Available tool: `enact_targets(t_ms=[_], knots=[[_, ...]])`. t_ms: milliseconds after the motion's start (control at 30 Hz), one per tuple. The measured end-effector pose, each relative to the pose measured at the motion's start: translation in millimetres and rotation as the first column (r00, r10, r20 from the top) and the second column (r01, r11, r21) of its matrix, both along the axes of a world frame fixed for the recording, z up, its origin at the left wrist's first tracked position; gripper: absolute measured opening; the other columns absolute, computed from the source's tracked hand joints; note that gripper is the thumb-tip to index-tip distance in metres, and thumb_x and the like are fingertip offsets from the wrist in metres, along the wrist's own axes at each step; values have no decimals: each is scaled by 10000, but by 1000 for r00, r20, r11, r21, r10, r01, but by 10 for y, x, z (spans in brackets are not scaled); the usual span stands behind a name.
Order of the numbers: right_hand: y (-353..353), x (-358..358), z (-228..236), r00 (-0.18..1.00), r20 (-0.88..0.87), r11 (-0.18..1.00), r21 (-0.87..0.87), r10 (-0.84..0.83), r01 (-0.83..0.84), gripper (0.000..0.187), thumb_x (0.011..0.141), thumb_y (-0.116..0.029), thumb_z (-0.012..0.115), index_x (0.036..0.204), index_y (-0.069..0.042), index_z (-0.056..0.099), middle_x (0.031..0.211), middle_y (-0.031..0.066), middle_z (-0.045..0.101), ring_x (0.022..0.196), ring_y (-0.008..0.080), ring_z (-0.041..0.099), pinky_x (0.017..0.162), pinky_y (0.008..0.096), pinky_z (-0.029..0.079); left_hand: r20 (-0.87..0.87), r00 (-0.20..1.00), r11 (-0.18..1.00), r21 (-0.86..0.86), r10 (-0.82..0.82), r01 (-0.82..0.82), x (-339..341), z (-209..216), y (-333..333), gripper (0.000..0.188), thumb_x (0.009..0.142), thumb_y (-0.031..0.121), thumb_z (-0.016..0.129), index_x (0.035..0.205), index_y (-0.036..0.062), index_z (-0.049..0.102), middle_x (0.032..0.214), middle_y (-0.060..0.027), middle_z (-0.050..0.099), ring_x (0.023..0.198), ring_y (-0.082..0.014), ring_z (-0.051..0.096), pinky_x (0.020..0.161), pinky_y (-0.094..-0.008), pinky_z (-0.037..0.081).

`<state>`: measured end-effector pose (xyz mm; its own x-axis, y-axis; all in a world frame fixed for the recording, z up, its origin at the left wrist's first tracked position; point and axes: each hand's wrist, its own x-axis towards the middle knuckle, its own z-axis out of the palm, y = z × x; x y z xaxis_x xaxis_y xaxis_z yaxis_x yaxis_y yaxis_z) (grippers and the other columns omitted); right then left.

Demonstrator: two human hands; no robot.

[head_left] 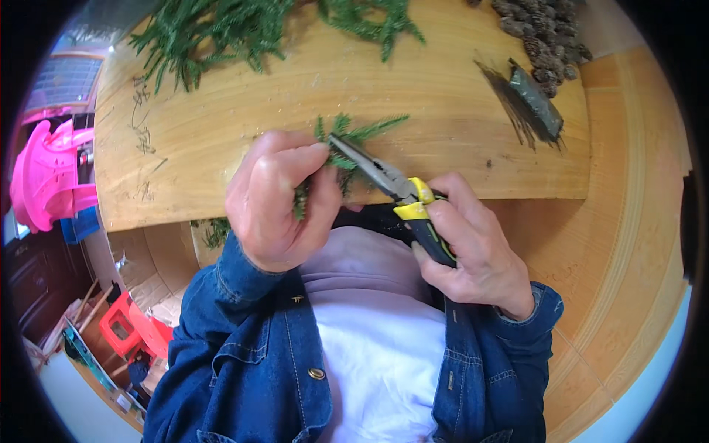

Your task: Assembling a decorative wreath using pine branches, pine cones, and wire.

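My left hand (281, 199) is closed around a small bunch of green evergreen sprigs (353, 135), whose tips stick out above my fingers. In my right hand (473, 247) I grip yellow-and-black long-nose pliers (391, 184) by the handles. The metal jaws point up and left and meet the sprigs right beside my left fingertips. Both hands hover just over the near edge of a wooden tabletop (443, 96). My forearms are in blue denim sleeves.
A heap of green evergreen branches (244, 29) lies at the table's far left. Pine cones (543, 29) and a dark bundle of thin wires (532, 103) lie at the far right. A pink plastic chair (48, 177) stands to the left, red stools (129, 328) below.
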<state>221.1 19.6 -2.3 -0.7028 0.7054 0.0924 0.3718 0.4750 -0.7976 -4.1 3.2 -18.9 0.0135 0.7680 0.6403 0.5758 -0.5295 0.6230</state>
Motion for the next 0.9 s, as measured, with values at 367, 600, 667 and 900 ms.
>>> enact_targets(t_ms=[367, 600, 667, 900], knots=[[-1, 39, 188, 988, -50, 984, -117, -143, 137, 299, 679, -51, 653, 953, 9, 549, 1062, 158, 472, 851, 274, 528, 739, 320, 448, 261, 960, 993, -86, 103, -84, -337, 77, -117, 172, 801, -106, 582, 940, -20, 531, 799, -121, 605, 673, -148, 580, 600, -247, 462], [280, 68, 44, 864, 163, 847, 351, -475, 399, 218, 784, -80, 643, 959, 8, 546, 1114, 168, 490, 941, 306, 516, 829, 341, 430, 562, 710, 905, -295, 424, -306, -1092, 126, -279, 147, 878, -22, 554, 1020, 4, 530, 902, -67, 610, 771, -91, 581, 665, -208, 478], [342, 16, -23, 848, 199, 826, 416, -491, 381, 231, 787, -93, 647, 968, 8, 544, 1125, 176, 490, 962, 317, 510, 841, 353, 425, 580, 633, 858, -373, 513, -354, -1388, 66, -323, 156, 877, 17, 579, 1028, 8, 539, 908, -64, 613, 769, -97, 582, 671, -213, 479], [438, -67, -129, 805, 282, 790, 517, -521, 330, 271, 792, -135, 657, 993, 3, 538, 1148, 194, 492, 1028, 360, 483, 884, 405, 401, 312, 702, 750, -449, 641, -486, -2222, -63, -540, 262, 886, 69, 592, 1125, -21, 535, 1010, -72, 599, 880, -120, 572, 790, -240, 456]])
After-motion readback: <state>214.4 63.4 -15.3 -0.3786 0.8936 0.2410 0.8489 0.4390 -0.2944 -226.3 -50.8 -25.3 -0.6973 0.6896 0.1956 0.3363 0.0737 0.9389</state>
